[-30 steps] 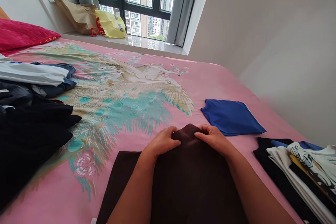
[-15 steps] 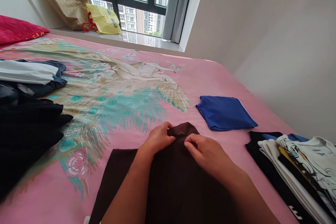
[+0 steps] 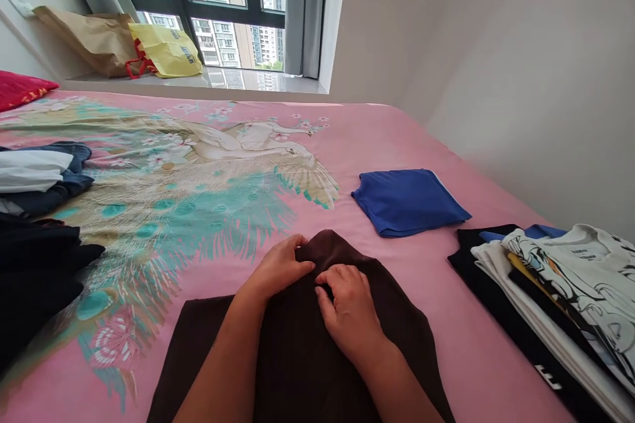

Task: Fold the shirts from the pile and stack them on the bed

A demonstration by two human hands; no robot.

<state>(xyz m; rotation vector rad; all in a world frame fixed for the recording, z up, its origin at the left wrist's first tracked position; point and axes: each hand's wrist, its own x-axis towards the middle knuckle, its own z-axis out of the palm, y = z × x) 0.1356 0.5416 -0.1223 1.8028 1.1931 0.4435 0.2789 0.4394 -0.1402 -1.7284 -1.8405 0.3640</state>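
The brown cloth (image 3: pixel 302 360) lay left of the folded blue garment (image 3: pixel 411 203) and nearer the person.
Its visible length ran toward the person; the left hand (image 3: pixel 280 268) pinched its far edge, while the right hand (image 3: pixel 350 307), closer to the blue garment, curled on top, gripping or not I couldn't tell.

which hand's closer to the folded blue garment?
Right. The right hand is on the brown garment, just nearer-side and left of the folded blue garment; the left hand is farther left, gripping the brown garment's far edge.
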